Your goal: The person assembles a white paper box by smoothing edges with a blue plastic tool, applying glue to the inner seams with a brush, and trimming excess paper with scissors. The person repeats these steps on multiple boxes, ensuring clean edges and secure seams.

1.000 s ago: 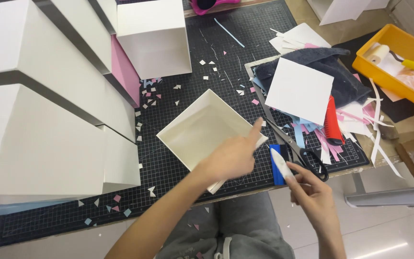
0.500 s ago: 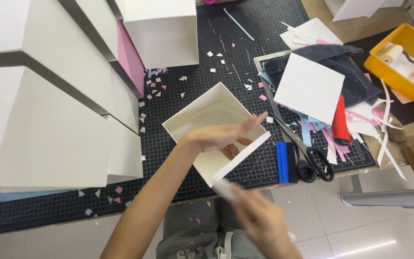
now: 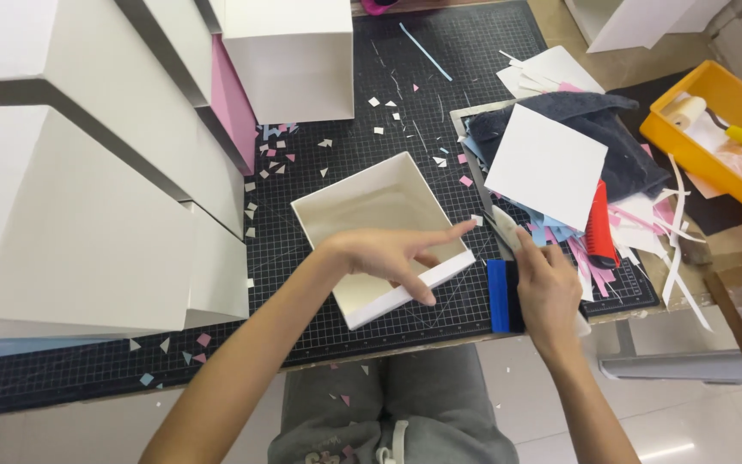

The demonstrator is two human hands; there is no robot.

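Note:
A shallow open white box [image 3: 371, 206] lies on the black gridded cutting mat [image 3: 319, 344]. My left hand [image 3: 397, 256] rests on the box's near right rim with its fingers spread and the index finger pointing right. My right hand [image 3: 547, 288] lies palm down just right of the box, over the handles of black scissors [image 3: 501, 228] and against a blue scraper [image 3: 498, 296]. A bit of white shows under its wrist. Whether its fingers grip anything is hidden.
Tall white boxes [image 3: 70, 198] fill the left side, and one [image 3: 289, 60] stands at the back beside a pink panel [image 3: 232, 99]. A white card [image 3: 547, 163] on dark cloth, a red tool [image 3: 599, 225], paper scraps and a yellow tray [image 3: 706, 142] crowd the right.
My right hand came up from below the table edge and settled on the scissors beside the blue scraper. My left hand stayed on the box rim, its fingers now spread wider.

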